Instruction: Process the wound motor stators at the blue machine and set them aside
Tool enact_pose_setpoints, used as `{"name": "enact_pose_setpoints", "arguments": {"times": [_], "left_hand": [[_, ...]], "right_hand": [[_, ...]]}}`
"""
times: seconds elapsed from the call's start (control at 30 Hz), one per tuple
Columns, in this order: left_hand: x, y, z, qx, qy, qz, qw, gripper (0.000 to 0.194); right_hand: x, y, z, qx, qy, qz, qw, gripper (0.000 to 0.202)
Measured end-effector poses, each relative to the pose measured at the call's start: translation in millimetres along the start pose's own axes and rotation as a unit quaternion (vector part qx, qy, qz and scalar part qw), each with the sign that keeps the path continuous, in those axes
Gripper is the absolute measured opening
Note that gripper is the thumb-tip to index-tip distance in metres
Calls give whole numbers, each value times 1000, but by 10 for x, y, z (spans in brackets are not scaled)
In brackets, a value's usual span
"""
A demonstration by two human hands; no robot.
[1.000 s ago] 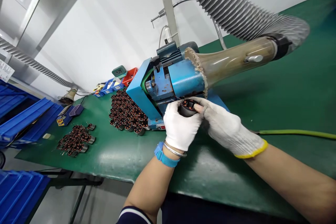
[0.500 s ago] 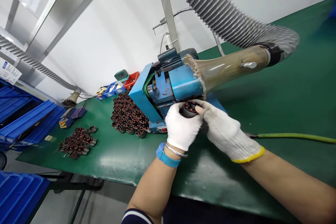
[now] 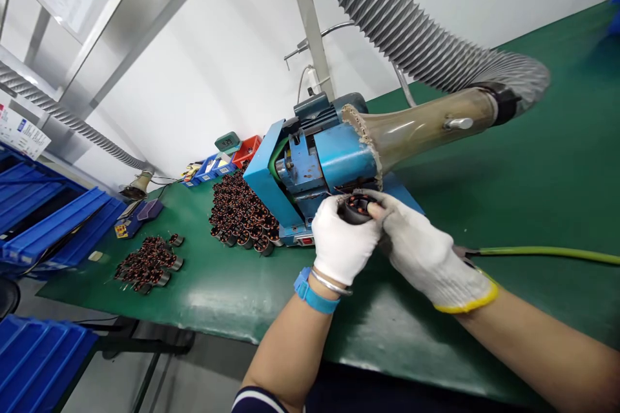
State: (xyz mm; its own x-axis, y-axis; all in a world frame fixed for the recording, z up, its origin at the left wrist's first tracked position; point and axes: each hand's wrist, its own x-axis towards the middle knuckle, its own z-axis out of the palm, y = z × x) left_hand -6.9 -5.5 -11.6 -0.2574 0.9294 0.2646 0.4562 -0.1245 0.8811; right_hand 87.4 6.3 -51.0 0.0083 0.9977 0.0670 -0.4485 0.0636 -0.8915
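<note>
We are clamping a dark ring-shaped part (image 3: 356, 210) between both gloved hands. Our left hand (image 3: 345, 242) is cupping its left and near side, the fingers curling around the outer wall. Our right hand (image 3: 419, 242) is closing on it from the right, the bare tip of the thumb pressing at the rim and the other fingers reaching around the far edge, where they are partly hidden. So the part is sitting up at the fingertips, above the left palm, its open end tilting toward us and showing copper-coloured windings inside.

We are holding it right in front of the blue machine (image 3: 341, 158), just below the blue cover; we cannot tell whether the two are touching. On our left wrist we are wearing a blue strap (image 3: 320, 301) and a metal bangle (image 3: 334, 284).

Beyond the grip, a translucent nozzle (image 3: 426, 126) is opening onto the machine's right side, leading into a grey ribbed hose (image 3: 411, 32). A yellow-green cord (image 3: 547, 250) is lying to the right on the green table (image 3: 227, 297). Left of the machine, a large cluster of similar parts (image 3: 242, 210) is standing close beside it, and a smaller cluster (image 3: 148, 264) is sitting farther left.
</note>
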Motion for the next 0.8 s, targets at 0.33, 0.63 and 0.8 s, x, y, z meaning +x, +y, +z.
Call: {"name": "enact_pose_setpoints", "arguments": {"times": [0.33, 0.63, 0.8], "left_hand": [[124, 103, -9, 38, 16, -20, 999, 26], [-218, -138, -296, -195, -56, -77, 976, 45], [-509, -474, -782, -380, -82, -242, 889, 60]], "right_hand": [[99, -56, 63, 19, 4, 16, 1000, 46], [-223, -41, -13, -88, -49, -63, 993, 59], [-404, 0, -89, -176, -130, -42, 975, 67]]}}
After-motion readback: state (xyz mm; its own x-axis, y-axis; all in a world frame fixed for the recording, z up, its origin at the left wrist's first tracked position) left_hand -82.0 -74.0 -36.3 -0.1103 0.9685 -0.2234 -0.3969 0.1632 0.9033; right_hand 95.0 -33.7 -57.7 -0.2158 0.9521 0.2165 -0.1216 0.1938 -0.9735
